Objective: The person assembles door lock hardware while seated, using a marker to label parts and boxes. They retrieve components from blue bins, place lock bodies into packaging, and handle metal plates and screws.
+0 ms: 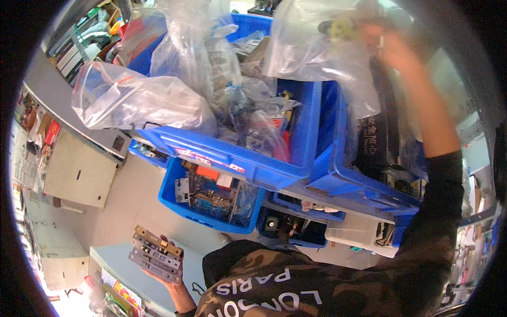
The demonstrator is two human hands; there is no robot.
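My left hand [168,276], low on the left, is closed around metal mortise locks [154,254], with brass and silver faces turned up. They look like more than one piece stacked together; how many I cannot tell. My right hand [390,46] is stretched far forward at the upper right, at a large clear plastic bag [306,45]. Motion smears its fingers, so their grip does not show. Close to it, a blurred yellowish thing [343,27] shows through or against the plastic.
Before me stands a big blue bin [227,153] filled with plastic-bagged parts, a clear bag [142,103] draped over its left edge. Another blue bin [364,190] adjoins it on the right. Below are a blue crate [211,221] of hardware and a white bin [343,232]. A pale tabletop [113,259] lies left.
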